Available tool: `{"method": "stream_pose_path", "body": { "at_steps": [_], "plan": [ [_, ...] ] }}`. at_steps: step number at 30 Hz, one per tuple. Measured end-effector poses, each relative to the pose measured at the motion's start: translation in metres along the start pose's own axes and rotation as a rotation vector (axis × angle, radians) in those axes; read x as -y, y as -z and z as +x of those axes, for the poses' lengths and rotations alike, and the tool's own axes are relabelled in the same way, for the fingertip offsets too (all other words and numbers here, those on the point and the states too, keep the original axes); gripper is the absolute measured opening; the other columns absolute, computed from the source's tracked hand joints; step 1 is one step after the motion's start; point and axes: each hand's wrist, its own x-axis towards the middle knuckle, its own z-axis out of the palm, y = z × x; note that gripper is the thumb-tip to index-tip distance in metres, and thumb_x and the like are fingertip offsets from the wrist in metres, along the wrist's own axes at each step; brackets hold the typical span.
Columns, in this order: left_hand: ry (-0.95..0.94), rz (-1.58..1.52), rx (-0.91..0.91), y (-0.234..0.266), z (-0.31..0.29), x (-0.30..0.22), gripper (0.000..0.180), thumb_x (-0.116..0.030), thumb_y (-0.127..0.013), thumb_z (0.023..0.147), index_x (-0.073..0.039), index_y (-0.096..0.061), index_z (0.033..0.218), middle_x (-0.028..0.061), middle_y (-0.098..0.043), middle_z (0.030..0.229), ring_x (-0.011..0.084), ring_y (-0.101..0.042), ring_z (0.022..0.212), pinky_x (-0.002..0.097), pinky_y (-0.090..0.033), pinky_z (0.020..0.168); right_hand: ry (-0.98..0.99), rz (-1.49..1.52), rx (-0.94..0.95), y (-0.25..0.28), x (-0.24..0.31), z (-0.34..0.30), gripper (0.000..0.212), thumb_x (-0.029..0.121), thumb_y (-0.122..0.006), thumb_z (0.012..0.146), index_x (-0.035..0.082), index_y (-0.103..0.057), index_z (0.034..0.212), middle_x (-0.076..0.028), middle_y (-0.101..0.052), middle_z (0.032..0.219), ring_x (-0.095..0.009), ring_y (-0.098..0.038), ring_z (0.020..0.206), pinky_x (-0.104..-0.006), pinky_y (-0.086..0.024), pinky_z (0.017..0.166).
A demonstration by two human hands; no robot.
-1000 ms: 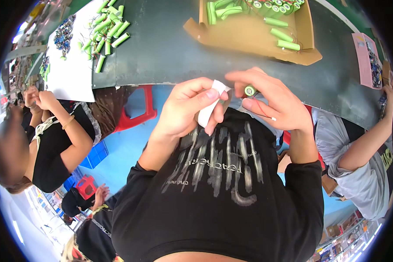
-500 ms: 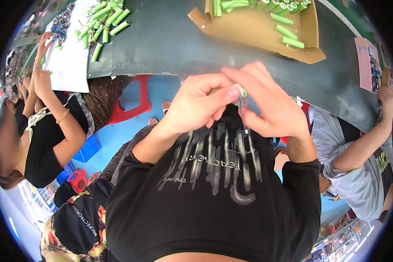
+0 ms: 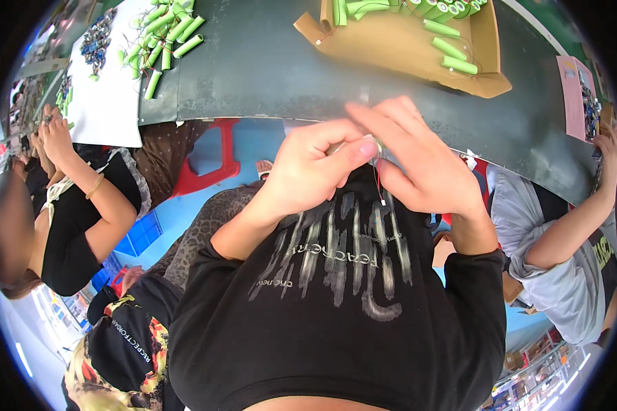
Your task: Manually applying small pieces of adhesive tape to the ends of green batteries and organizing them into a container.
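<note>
In front of my chest, at the table's near edge, my left hand (image 3: pixel 315 161) is closed, thumb pressed on a green battery cell that the fingers almost wholly hide. From its end hangs a thin red wire (image 3: pixel 378 179) tipped with a small white connector (image 3: pixel 382 202). My right hand (image 3: pixel 428 164) arches over the cell's end, its fingers stretched out and a little blurred, thumb apart. Whether its fingers touch the cell, I cannot tell. Beyond my hands, a cardboard tray (image 3: pixel 384 58) on the dark table (image 3: pixel 253 68) carries several green battery cells (image 3: pixel 449 48).
More wired green cells (image 3: pixel 164 34) are heaped at the far left, partly on a white sheet (image 3: pixel 103 103) with small blue parts (image 3: pixel 96 41). A pink tray (image 3: pixel 572 96) stands at right. Co-workers sit on both sides; a red stool (image 3: pixel 216 161) is below the table.
The green end that showed between my hands is now nearly hidden, and the wire has shifted slightly. My right hand's fingers have moved a little. The co-worker's hand at left has drawn down from the blue parts.
</note>
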Motion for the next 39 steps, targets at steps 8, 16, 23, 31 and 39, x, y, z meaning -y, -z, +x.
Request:
{"method": "stream_pose_path", "body": {
  "at_steps": [8,16,23,31,39],
  "plan": [
    [-0.184,0.267,-0.080,-0.012,-0.002,0.002,0.018,-0.014,-0.056,0.092,-0.001,-0.060,0.080,-0.0006,-0.052,0.054,0.0042,-0.046,0.042,0.0190,-0.033,0.038,-0.251,0.623,-0.070,-0.006,-0.011,-0.009,0.034,0.009,-0.062,0.082,-0.004,-0.056,0.113,-0.009,-0.056,0.092,-0.016,-0.054,0.085,-0.0302,-0.045,0.073],
    [-0.044,0.379,0.001,-0.021,0.003,-0.006,0.013,-0.011,-0.059,0.086,0.001,-0.062,0.080,0.0066,-0.054,0.054,0.0124,-0.051,0.046,0.0288,-0.042,0.046,-0.327,1.105,-0.368,-0.028,-0.021,-0.013,0.033,-0.005,-0.061,0.073,-0.002,-0.050,0.103,-0.004,-0.050,0.091,-0.011,-0.053,0.074,-0.0244,-0.046,0.060],
    [-0.206,0.876,-0.014,-0.028,0.028,0.072,0.019,-0.017,-0.055,0.080,0.000,-0.060,0.073,0.0219,-0.059,0.071,0.0393,-0.060,0.067,0.0454,-0.048,0.062,-0.100,0.921,-0.737,0.021,0.016,-0.033,0.020,0.002,-0.055,0.079,0.001,-0.047,0.097,-0.007,-0.047,0.088,-0.011,-0.042,0.060,-0.0241,-0.034,0.052],
    [-0.444,0.088,-0.069,-0.049,0.003,-0.026,0.009,0.000,-0.060,0.084,0.005,-0.063,0.091,0.0079,-0.065,0.071,0.0053,-0.053,0.052,0.0202,-0.043,0.049,-0.221,1.286,-0.670,0.014,-0.007,-0.046,0.038,0.027,-0.041,0.096,-0.007,-0.049,0.109,-0.010,-0.050,0.082,-0.015,-0.044,0.068,-0.0306,-0.036,0.063],
    [-0.875,-0.049,-0.060,-0.074,0.037,-0.013,0.019,0.006,-0.050,0.087,0.008,-0.059,0.104,0.0182,-0.064,0.103,0.0154,-0.063,0.070,0.0238,-0.051,0.060,-0.018,1.352,-0.628,0.017,-0.014,-0.042,0.033,0.028,-0.038,0.099,-0.001,-0.053,0.103,-0.011,-0.053,0.104,-0.018,-0.047,0.083,-0.0299,-0.040,0.072]
  ]
}}
